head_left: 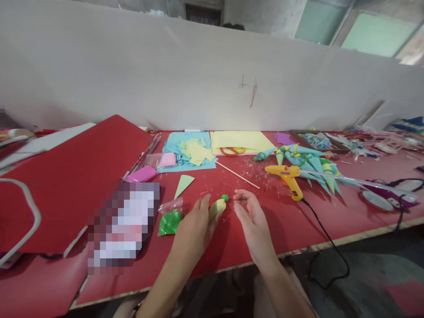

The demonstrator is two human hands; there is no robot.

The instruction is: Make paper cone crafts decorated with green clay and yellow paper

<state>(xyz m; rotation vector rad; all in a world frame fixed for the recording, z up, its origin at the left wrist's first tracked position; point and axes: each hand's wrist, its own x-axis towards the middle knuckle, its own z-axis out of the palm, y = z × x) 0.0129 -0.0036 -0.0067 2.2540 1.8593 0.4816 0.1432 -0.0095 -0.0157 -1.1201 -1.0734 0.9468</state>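
Note:
My left hand (198, 223) has its fingers and thumb around a pale yellow-green paper cone (217, 206), low over the red table. A small bright green lump (225, 197), like modelling clay, sits at the cone's far end. To the right of it my right hand (251, 214) is open, palm turned inward, fingers slightly curved and holding nothing. A clear bag of green clay (170, 221) lies just left of my left hand. Beyond it rests a flat pale green paper wedge (184, 185). My left fingers partly hide the cone.
A yellow glue gun (287, 177) with a black cord lies at right, before a pile of blue and green paper cones (314, 161). A thin stick (237, 174), paper scraps (194, 151), yellow sheets (238, 140) and pink clay packs (142, 174) lie farther back. A blurred-out object (129, 223) is at left.

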